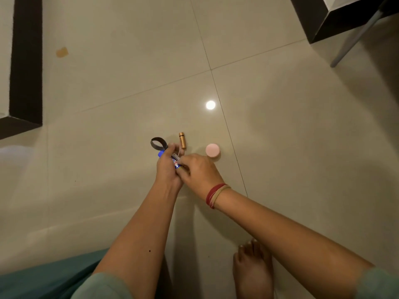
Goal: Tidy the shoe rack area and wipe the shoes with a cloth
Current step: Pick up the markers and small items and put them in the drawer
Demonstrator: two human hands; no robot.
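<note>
Step, as judged: gathering floor clutter. Left hand grips a blue labelled tube and a dark grey strap loop. Right hand pinches the same tube. A small gold metal cylinder lies just beyond the grip, and a pink round cap lies to its right. Secure the bundle in the left hand before reaching. No shoes or cloth in view.

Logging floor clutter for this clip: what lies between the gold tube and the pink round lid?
Nothing: in the head view only bare floor tile separates the gold tube from the pink round lid.
</note>
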